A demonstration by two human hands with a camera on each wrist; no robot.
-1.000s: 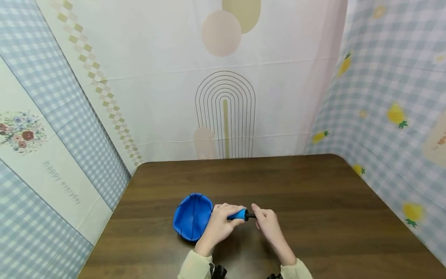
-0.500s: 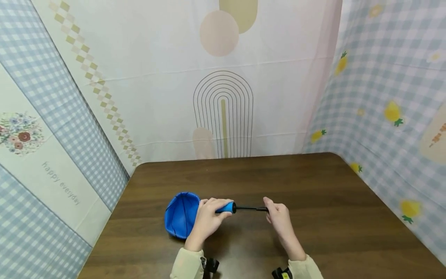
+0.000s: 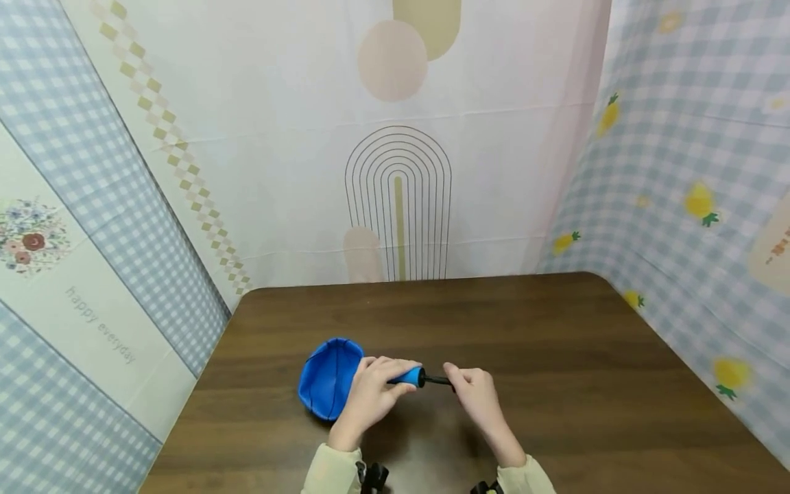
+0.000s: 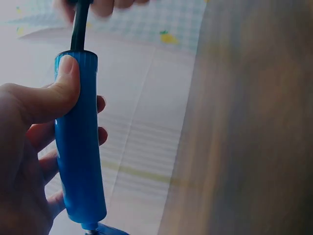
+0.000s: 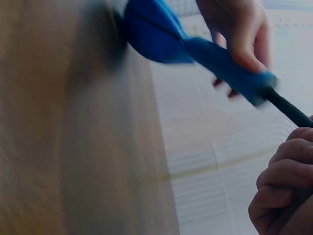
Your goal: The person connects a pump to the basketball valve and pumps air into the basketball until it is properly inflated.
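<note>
My left hand (image 3: 373, 394) grips the blue barrel of a hand pump (image 4: 80, 147), its thumb lying along the barrel near the top. The curled fingers of my right hand (image 3: 478, 398) hold the pump's handle end, most of which they hide. Between the hands a short length of black rod (image 5: 291, 110) shows out of the barrel. At the barrel's other end, a metal needle joins a blue ball (image 3: 332, 381) with black seam lines. The ball is caved in like a bowl and sits left of my left hand.
A brown wooden table (image 3: 524, 329) lies under the hands. Behind it hangs a pale patterned cloth (image 3: 296, 192), with checked cloths at the left and right sides. Each wrist wears a small black device.
The right hand pulled outward, drawing the black rod far out of the barrel, then came back in toward the left hand. The rod now shows much shorter than half a second ago.
</note>
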